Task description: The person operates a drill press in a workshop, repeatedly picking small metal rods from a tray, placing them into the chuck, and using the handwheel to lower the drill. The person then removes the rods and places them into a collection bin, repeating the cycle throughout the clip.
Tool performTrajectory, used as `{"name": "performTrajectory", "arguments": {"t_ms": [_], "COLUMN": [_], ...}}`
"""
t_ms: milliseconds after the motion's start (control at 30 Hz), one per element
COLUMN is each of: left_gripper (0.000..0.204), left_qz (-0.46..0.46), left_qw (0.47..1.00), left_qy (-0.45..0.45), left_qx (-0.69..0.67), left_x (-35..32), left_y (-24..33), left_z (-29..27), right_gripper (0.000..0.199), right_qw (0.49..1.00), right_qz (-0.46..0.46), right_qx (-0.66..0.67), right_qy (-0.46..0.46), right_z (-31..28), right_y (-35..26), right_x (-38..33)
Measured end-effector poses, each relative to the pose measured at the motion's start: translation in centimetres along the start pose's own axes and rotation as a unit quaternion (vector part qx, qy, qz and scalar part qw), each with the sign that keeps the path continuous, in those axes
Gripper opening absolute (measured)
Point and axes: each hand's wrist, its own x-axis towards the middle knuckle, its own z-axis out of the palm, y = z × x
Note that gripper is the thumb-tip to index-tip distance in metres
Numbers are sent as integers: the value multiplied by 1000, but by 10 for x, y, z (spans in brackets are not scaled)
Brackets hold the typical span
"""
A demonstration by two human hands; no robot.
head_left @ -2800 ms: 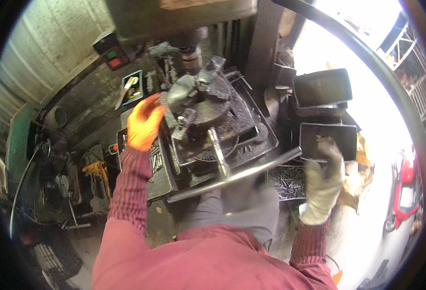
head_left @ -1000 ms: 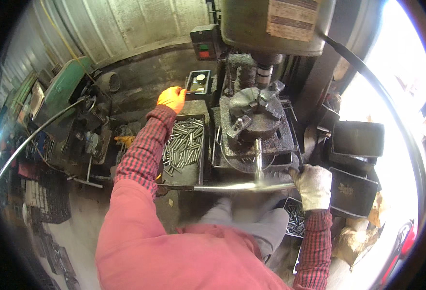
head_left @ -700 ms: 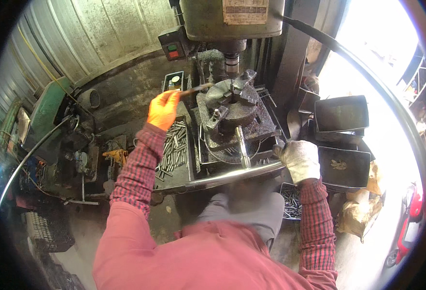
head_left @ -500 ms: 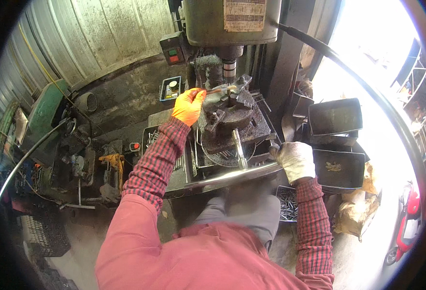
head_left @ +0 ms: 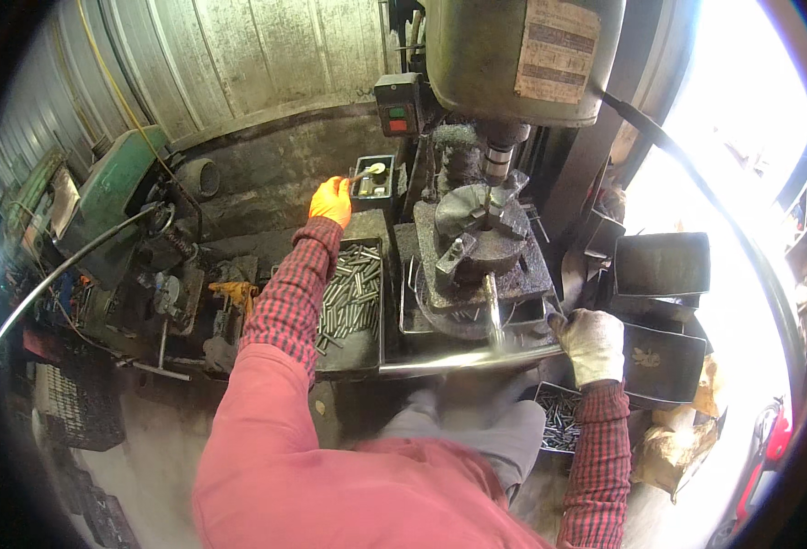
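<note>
My left hand, in an orange glove, is extended toward eleven o'clock from my chest. Its fingers are closed on a thin metal tool whose rounded end sits over a small open box at the back of the bench. Whether the tool's tip touches anything inside the box, I cannot tell.

My right hand, in a whitish work glove, is at about four o'clock from the chuck, closed around the right end of a long shiny bar that runs across the front edge of the machine table.

At twelve o'clock from that bar stands the round chuck on the dark table, directly under the spindle of the green drill press head.

Just below my left wrist, at nine o'clock from the chuck, a tray of short metal pins lies against the table. A second lot of pins in a bin sits beside my right forearm.

At three o'clock, dark square bins are stacked. A switch box with one green and one red button is mounted left of the spindle.
</note>
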Motion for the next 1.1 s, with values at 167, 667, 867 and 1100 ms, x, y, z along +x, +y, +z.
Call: {"name": "performTrajectory", "arguments": {"t_ms": [167,667,867,1100], "left_gripper": [51,100,76,34], "left_qz": [-40,-230,-234,-251], "left_qw": [984,938,902,903], "left_qy": [-88,-87,-65,-51], "left_qx": [152,-245,-357,-343], "left_x": [-6,-19,-90,-269], "left_y": [-12,-61,-75,-84], "left_z": [22,28,10,-67], "right_gripper": [48,28,29,35], "right_qw": [999,666,807,731], "right_qz": [10,5,86,147], "right_qx": [32,444,-154,-387], "right_qy": [11,599,564,542], "right_z": [13,-196,-228,-190], "right_y": [8,173,123,147], "right_x": [-3,-165,-186,-210]}}
